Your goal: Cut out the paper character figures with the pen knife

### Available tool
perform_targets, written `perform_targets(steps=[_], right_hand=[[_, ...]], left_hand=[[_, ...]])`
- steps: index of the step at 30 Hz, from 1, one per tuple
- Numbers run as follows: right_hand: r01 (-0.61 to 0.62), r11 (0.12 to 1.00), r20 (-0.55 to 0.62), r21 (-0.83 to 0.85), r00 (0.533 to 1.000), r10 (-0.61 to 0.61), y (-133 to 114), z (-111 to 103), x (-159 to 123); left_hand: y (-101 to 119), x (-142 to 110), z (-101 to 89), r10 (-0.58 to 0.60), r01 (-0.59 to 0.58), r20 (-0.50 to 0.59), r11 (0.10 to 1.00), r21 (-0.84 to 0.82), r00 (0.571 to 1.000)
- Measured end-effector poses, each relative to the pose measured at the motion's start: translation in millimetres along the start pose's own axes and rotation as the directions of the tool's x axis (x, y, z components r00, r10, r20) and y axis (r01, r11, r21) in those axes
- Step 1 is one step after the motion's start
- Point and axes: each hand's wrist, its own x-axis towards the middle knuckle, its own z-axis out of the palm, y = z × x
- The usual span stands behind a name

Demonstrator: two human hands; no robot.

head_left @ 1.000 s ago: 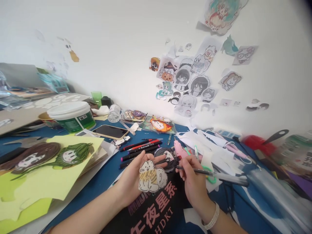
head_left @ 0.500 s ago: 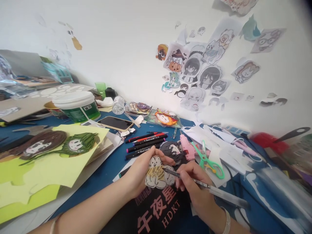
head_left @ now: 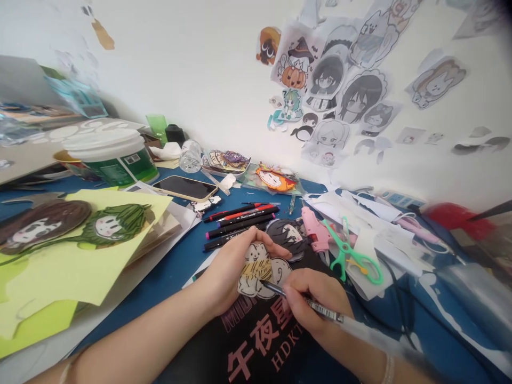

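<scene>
In the head view, a pale wall (head_left: 192,64) covered partly with paper character drawings (head_left: 328,93) rose behind a cluttered blue tabletop (head_left: 180,256). A white cat-shaped paper cutout with yellow striped markings (head_left: 251,269) was in the cupped left hand (head_left: 224,272), above a black item with pink lettering (head_left: 208,352); the fingers curled around its far side and supported it. The right hand (head_left: 316,298) pinched a slim pen with a clear rear end (head_left: 332,314), its dark tip at the cutout's lower body. Whether the tip pressed on the paper could not be told.

Just beyond the hands lay a black-haired paper character (head_left: 286,237), beside a pink glue gun (head_left: 316,229) and green-handled scissors (head_left: 344,253). Slim dark markers (head_left: 240,224) lay near the left hand. Farther left were a dark-screened phone (head_left: 186,188), a green-and-white plastic tub (head_left: 116,165) and a pale yellow paper sheet (head_left: 84,272).
</scene>
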Motion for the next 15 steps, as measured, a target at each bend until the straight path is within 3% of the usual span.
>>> perform_targets(steps=[15], right_hand=[[-0.004,0.999,0.01,-0.033,1.0,0.004,0.9,-0.9,0.4]], left_hand=[[2.6,-2.1,6.0,-0.028,0.029,-0.039,0.999,0.021,0.999]])
